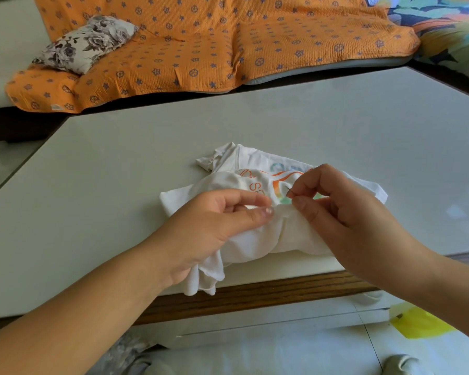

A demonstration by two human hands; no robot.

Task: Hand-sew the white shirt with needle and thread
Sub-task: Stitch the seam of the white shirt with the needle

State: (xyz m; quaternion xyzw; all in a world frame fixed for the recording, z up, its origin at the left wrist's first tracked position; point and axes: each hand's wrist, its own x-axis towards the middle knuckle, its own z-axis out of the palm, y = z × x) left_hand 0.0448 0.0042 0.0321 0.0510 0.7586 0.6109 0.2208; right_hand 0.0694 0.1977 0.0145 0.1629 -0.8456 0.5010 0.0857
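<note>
right hand (344, 204) pinches the needle (289, 189) between thumb and forefinger, just right of the fold the left hand (214, 223) pinches in the shirt (255, 239), bunched at the table's (146, 171) near edge; the needle seems to slant up-left.

The white shirt (257, 239) is soft matte cloth, kinda crumpled. Table (146, 163) top looks smooth and slightly glossy, with a wood-grain edge. Sofa throw (201, 44) is crinkly orange fabric.

Floral pillow (86, 43) on orange cover (228, 44) (star-patterned); yellow scrap (420, 323) on floor.
</note>
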